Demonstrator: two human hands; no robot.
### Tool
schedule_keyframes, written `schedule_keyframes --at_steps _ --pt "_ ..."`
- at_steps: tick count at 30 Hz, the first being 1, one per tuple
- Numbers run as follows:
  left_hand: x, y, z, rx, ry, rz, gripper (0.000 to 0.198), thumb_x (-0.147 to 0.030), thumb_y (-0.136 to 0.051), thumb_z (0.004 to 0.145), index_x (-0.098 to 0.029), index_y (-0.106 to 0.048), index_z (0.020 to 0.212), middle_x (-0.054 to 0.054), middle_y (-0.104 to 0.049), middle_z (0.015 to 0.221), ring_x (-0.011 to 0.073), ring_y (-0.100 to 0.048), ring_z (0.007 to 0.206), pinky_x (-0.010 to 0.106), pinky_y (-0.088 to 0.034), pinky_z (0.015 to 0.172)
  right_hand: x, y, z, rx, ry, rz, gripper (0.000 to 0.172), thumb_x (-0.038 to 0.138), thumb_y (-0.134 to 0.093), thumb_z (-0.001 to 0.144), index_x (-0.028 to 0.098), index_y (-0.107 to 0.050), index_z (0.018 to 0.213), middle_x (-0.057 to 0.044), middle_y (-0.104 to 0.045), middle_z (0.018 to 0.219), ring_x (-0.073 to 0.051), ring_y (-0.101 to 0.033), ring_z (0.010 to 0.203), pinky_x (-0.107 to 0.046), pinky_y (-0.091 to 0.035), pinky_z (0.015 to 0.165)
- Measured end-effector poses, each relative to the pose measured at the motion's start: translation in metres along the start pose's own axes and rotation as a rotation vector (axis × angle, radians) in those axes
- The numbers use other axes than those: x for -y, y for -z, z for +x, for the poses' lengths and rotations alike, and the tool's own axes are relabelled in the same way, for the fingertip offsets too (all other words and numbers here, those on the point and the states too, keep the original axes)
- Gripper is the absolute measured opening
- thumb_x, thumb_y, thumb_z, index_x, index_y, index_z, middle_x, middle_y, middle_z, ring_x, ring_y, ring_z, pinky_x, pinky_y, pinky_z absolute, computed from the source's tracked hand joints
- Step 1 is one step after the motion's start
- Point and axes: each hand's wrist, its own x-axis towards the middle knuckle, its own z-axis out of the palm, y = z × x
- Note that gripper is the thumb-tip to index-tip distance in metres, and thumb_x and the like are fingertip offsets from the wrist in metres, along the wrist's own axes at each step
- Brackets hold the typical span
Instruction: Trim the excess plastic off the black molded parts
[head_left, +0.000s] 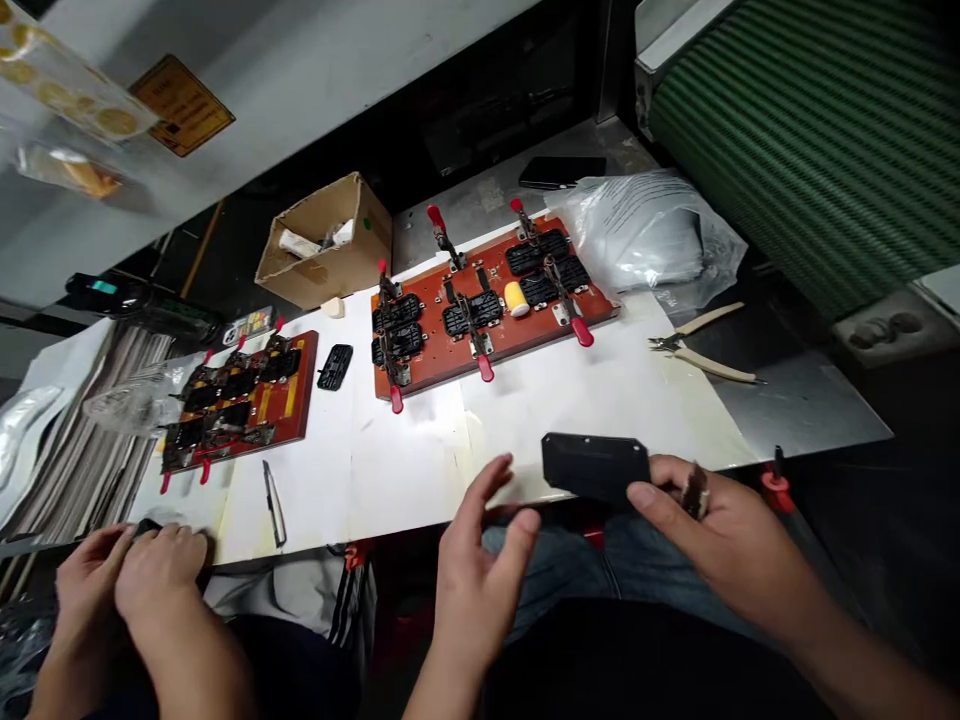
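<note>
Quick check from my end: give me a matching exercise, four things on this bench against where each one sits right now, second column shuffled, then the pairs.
Things:
1. black flat part
2. pliers
3. cardboard box
4. yellow roll

Places:
A. on the larger red clamp board
B. held in the right hand
C. on the table behind the boards, open-topped
D. on the table right of the larger board, near the plastic bag

Pairs: 1-B, 2-D, 3-C, 4-A

The left hand is open, holding nothing.
</note>
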Motion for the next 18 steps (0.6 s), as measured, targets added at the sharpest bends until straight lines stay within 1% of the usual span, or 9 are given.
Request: schedule_keyframes --at_steps 2,3,5,7,8,10,12,15,18 --pt "-0.003 0.001 -0.001 0.075 -0.275 0.263 0.077 -0.038 -0.077 0.099 -0.040 -0.037 0.165 0.006 -0.040 0.174 0.0313 -0.037 0.162 0.054 -0.036 0.131 0.006 -0.006 -0.001 0.102 -0.009 0.008 0.038 0.051 -0.063 0.103 0.024 -0.054 0.077 0.005 -0.050 0.066 -0.014 -0.048 0.061 -0.026 -0.042 0.056" --pt "-0.005 0.000 0.000 0.130 -0.376 0.336 0.082 -0.033 -0.077 0.098 -0.041 -0.033 0.167 0.005 -0.041 0.173 0.0298 -0.035 0.162 0.052 -0.034 0.132 0.008 -0.010 -0.003 0.145 0.013 -0.010 0.037 0.047 -0.062 0.103 0.023 -0.052 0.077 0.005 -0.050 0.067 -0.014 -0.048 0.062 -0.026 -0.041 0.057" --pt "-0.009 -0.002 0.001 0.193 -0.450 0.361 0.080 -0.024 -0.075 0.098 -0.041 -0.035 0.165 0.005 -0.054 0.162 0.0259 -0.046 0.154 0.047 -0.041 0.128 0.012 -0.013 -0.006 0.231 0.082 -0.053 0.034 0.043 -0.061 0.106 0.023 -0.054 0.079 0.004 -0.054 0.074 -0.014 -0.052 0.067 -0.027 -0.042 0.061" --pt "-0.011 -0.003 0.002 0.206 -0.379 0.285 0.075 -0.016 -0.073 0.096 -0.039 -0.043 0.160 0.005 -0.061 0.151 0.0232 -0.057 0.141 0.042 -0.048 0.121 0.015 -0.010 -0.009 0.325 0.133 -0.056 0.025 0.048 -0.059 0.108 0.024 -0.066 0.105 0.000 -0.067 0.099 -0.016 -0.063 0.085 -0.027 -0.050 0.074" --pt "-0.012 -0.002 0.003 0.210 -0.316 0.233 0.073 -0.013 -0.073 0.094 -0.038 -0.047 0.157 0.005 -0.061 0.149 0.0232 -0.060 0.138 0.041 -0.049 0.120 0.015 -0.006 -0.009 0.369 0.145 -0.048 0.030 0.051 -0.057 0.110 0.028 -0.065 0.126 -0.002 -0.068 0.119 -0.017 -0.067 0.100 -0.028 -0.054 0.086" --pt "-0.012 0.000 0.003 0.224 -0.189 0.127 0.070 -0.010 -0.073 0.092 -0.038 -0.051 0.152 0.003 -0.061 0.151 0.0242 -0.062 0.138 0.043 -0.050 0.120 0.015 0.004 -0.010 0.423 0.180 -0.062 0.043 0.048 -0.049 0.115 0.036 -0.049 0.156 -0.002 -0.060 0.148 -0.017 -0.062 0.128 -0.030 -0.050 0.109" --pt "-0.013 0.003 0.002 0.240 -0.118 0.045 0.069 -0.010 -0.073 0.092 -0.040 -0.053 0.150 0.002 -0.061 0.153 0.0251 -0.062 0.140 0.044 -0.049 0.121 0.014 0.012 -0.009 0.403 0.272 -0.126 0.041 0.036 -0.044 0.117 0.039 -0.050 0.158 0.001 -0.062 0.147 -0.014 -0.059 0.134 -0.028 -0.046 0.114" --pt "-0.013 0.005 0.002 0.272 -0.103 -0.006 0.071 -0.010 -0.075 0.091 -0.042 -0.055 0.151 0.001 -0.060 0.156 0.0267 -0.061 0.142 0.046 -0.047 0.124 0.014 0.016 -0.008 0.360 0.463 -0.184 0.038 0.023 -0.053 0.114 0.033 -0.060 0.150 0.001 -0.072 0.129 -0.012 -0.065 0.119 -0.024 -0.051 0.102" --pt "-0.014 0.004 0.003 0.291 -0.101 -0.022 0.077 -0.005 -0.074 0.087 -0.042 -0.056 0.151 0.000 -0.061 0.155 0.0270 -0.063 0.139 0.047 -0.045 0.125 0.016 0.014 -0.006 0.359 0.543 -0.203 0.037 0.018 -0.057 0.112 0.029 -0.063 0.146 0.000 -0.075 0.123 -0.013 -0.067 0.111 -0.026 -0.053 0.096"
